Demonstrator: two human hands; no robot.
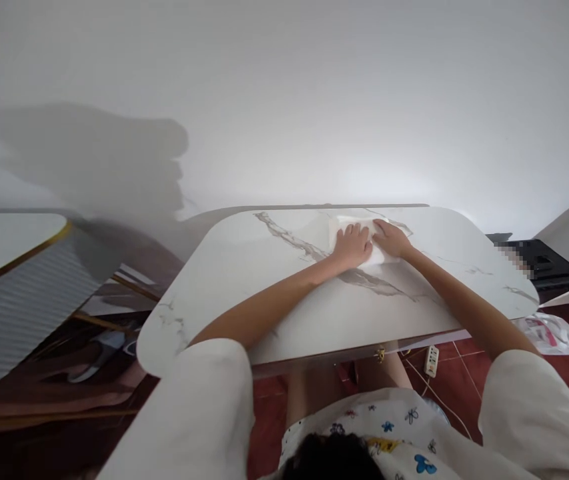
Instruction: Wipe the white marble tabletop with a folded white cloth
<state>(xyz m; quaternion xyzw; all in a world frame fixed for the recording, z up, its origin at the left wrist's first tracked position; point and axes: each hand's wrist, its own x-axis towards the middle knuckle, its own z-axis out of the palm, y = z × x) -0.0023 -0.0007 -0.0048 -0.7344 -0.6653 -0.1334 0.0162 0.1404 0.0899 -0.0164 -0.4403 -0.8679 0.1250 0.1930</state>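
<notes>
White cloth (376, 256) lies on the marble-patterned counter (234, 267), near the wall-side edge. The left hand (353, 249) lies over it, fingers spread; just beside, the right hand (392, 239) touches it, though I can't tell whether those fingers pinch it.

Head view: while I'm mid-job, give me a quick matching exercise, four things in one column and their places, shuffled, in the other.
Things:
1. White cloth
2. Power strip
3. Clear plastic bag
4. Large shadow

Places:
A. Just outside the right-hand end of the table
B. On the wall, towards the left of the picture
C. Under the left hand and the right hand
D. On the red floor, seen past the table's near edge

Right pairs: 1-C, 2-D, 3-A, 4-B.
</notes>
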